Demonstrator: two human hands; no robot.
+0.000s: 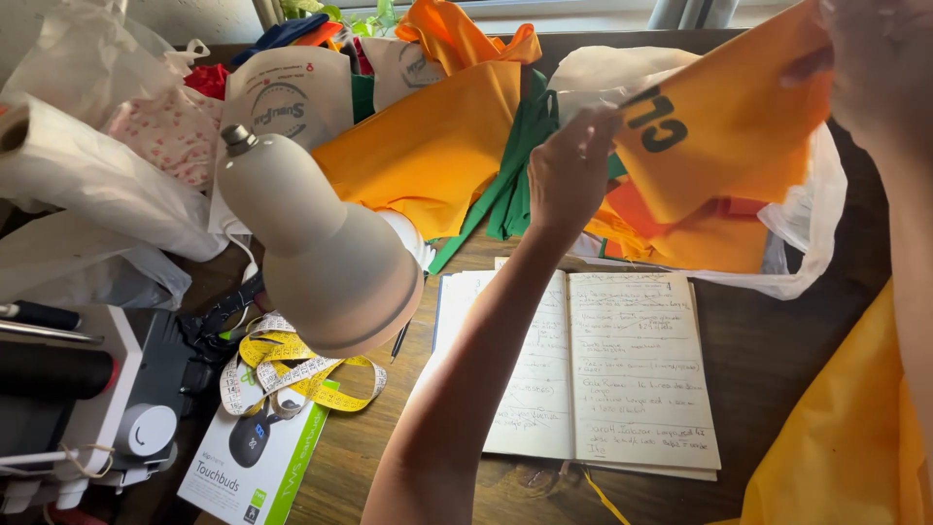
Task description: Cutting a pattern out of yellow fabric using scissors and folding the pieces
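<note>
Orange cloth (724, 126) held up at one o'clock above the surface (777, 369); left hand (569, 175) pinches its near edge. Right hand (880, 68) blurred, probably gripping the far corner. Step: unfolding. Next needs even tension, clear of the notebook (583, 369).

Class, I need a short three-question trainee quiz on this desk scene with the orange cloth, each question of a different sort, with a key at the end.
1. True or false: the left hand grips an edge of the orange fabric piece.
2. Multiple choice: what lies open on the wooden table under the forearm? A) a laptop B) a handwritten notebook C) a folded map
3. Fill in: the yellow measuring tape is coiled below the beige ____.

Key: 1 true; 2 B; 3 desk lamp.
</note>
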